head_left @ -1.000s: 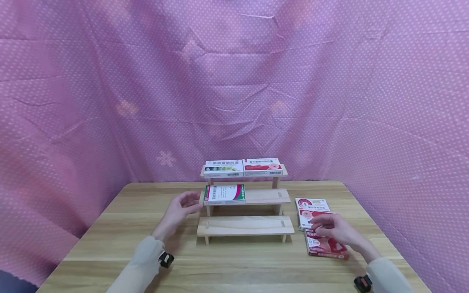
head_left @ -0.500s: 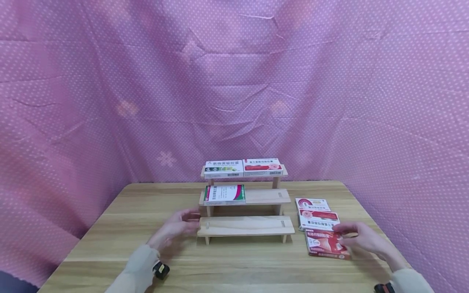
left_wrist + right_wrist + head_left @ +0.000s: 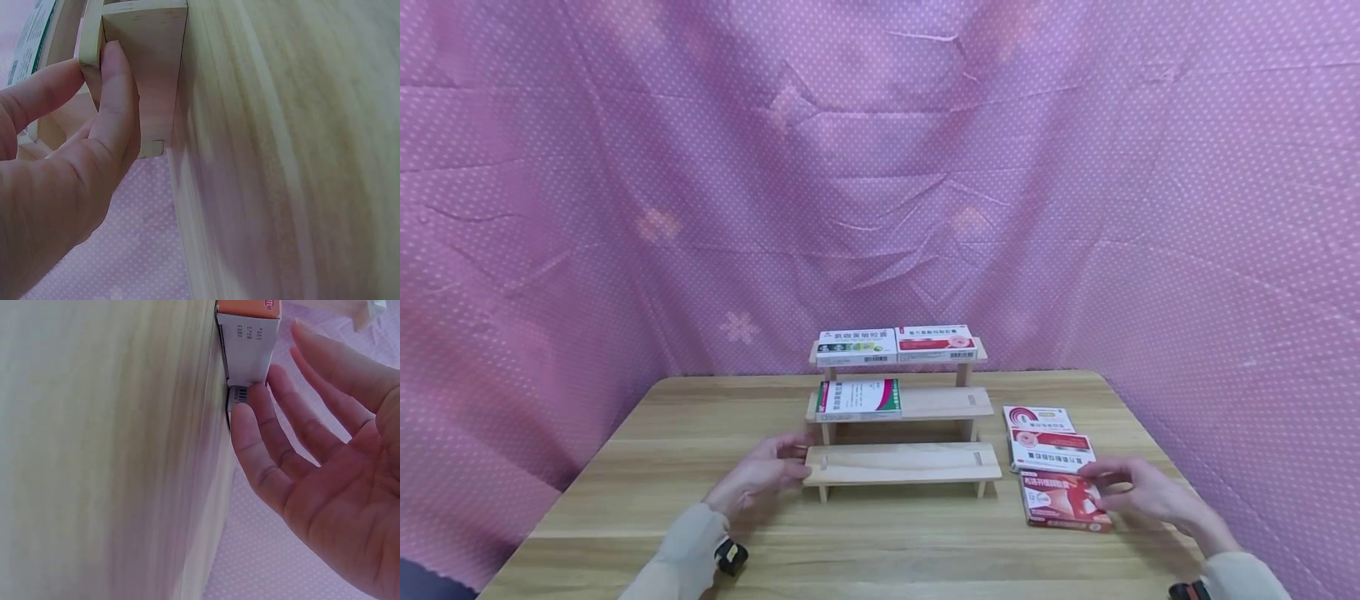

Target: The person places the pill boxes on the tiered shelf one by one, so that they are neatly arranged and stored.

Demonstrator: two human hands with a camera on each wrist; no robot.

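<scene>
A three-step wooden display stand is in the middle of the table in the head view. My left hand pinches the left end of its lowest board, thumb on one face and fingers on the other. At the right lies a red medicine box, flat on the table. My right hand is at that box's right end, fingers relaxed and slightly bent. In the right wrist view its fingertips are right beside the white end of a box, with the thumb held apart.
Behind the red box lie a red-and-white medicine box and a white box with red arcs. A green-and-white box lies on the middle step. Two boxes, a white one and a red-banded one, occupy the top step.
My left hand has come down from beside the middle step to the lowest board's end. My right hand has moved right, off the boxes' tops to their right end. The red box has slid slightly left.
</scene>
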